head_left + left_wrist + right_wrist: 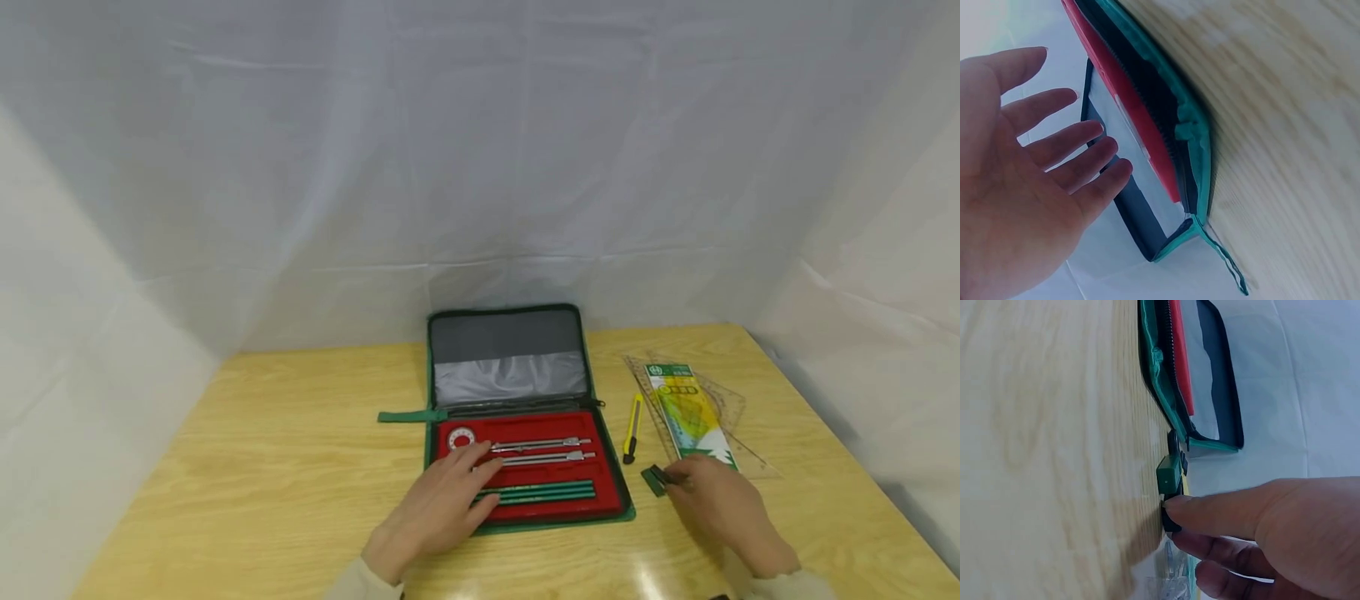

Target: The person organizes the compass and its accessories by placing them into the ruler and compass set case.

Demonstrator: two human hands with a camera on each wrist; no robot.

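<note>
Left hand: nearest the camera, fingers spread, grasping nothing — over the left part of the open case; whether the fingertips touch it cannot be told.
Right hand: thumb and fingers pinch a small black piece.
Black piece: short, dark, partly hidden by the thumb; right of the case's near right corner.
Green block: small, box-shaped, a tiny dot on its end; just past the pinching fingertips, on the case side.
Case: green border, grey lid raised toward the table's far edge; red tray with white ring, two silver compasses and green pencils along its near edge.
Toward the table's right edge: yellow cutter, then a printed packet.
</note>
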